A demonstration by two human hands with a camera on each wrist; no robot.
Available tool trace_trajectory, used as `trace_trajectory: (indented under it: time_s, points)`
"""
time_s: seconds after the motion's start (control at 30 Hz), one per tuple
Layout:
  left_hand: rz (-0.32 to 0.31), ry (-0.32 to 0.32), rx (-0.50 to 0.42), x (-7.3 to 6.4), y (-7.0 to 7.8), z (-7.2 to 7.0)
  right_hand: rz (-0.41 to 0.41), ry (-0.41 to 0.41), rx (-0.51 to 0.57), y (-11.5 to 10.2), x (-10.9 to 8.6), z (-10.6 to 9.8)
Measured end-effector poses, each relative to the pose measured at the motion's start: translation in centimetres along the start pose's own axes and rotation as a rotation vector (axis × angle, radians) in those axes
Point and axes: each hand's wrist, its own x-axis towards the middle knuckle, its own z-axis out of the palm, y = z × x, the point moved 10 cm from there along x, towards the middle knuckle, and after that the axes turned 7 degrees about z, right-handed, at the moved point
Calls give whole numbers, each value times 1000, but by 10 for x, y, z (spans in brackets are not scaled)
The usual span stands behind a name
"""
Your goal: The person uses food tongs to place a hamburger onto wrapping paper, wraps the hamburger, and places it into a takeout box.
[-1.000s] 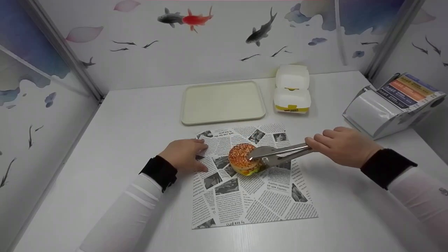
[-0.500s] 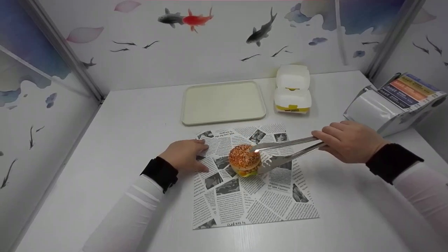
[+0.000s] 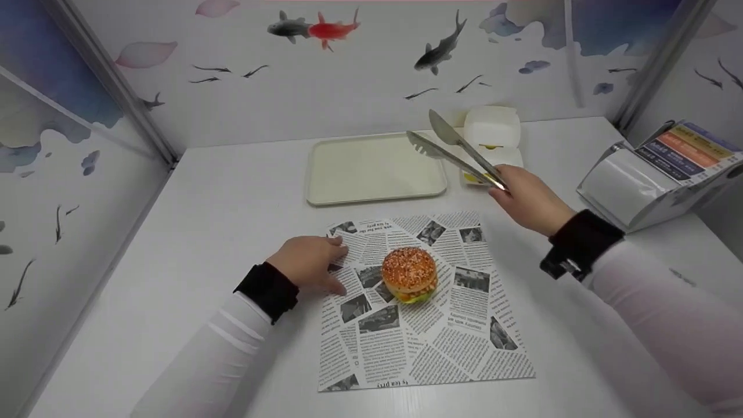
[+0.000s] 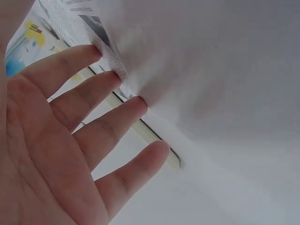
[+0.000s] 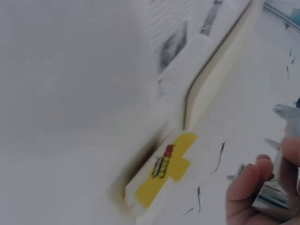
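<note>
A sesame-bun hamburger sits on a sheet of newsprint-patterned paper. At the paper's left edge rests my left hand, fingers extended and spread; in the left wrist view its fingertips touch the sheet. My right hand grips metal tongs by the handle end, raised above the table. The tongs' two arms are spread with nothing between them, over the right end of the pale tray and partly in front of the open burger box.
A white dispenser-like pack with coloured labels stands on the right of the white table. Panels with painted fish enclose the back and sides. The box's yellow-marked side shows in the right wrist view.
The tongs spread apart and released the burger, which stays on the paper. My right hand lifted them up and away toward the tray and box. The left hand stays nearly in place.
</note>
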Motion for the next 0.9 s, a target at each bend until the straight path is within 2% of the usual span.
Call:
trace_trajectory:
  time_s: [0.13,0.33,0.5,0.67,0.8,0.9]
  points:
    - [20,-13,35,-1,7,-3,30,-88,-37,-14,24,10]
    - [16,-25,41,-3,9,-2,53,-139,-115,-20,41,24]
    - [21,-23,60,-2,6,0,99,-73,-96,-20,53,29]
    - [21,-26,51,-3,5,1,138,-16,80,-20,58,28]
    - [18,-27,42,-4,5,1,117,83,185,-21,60,22]
    - [10,-22,40,-3,4,1,73,121,170,-23,63,24]
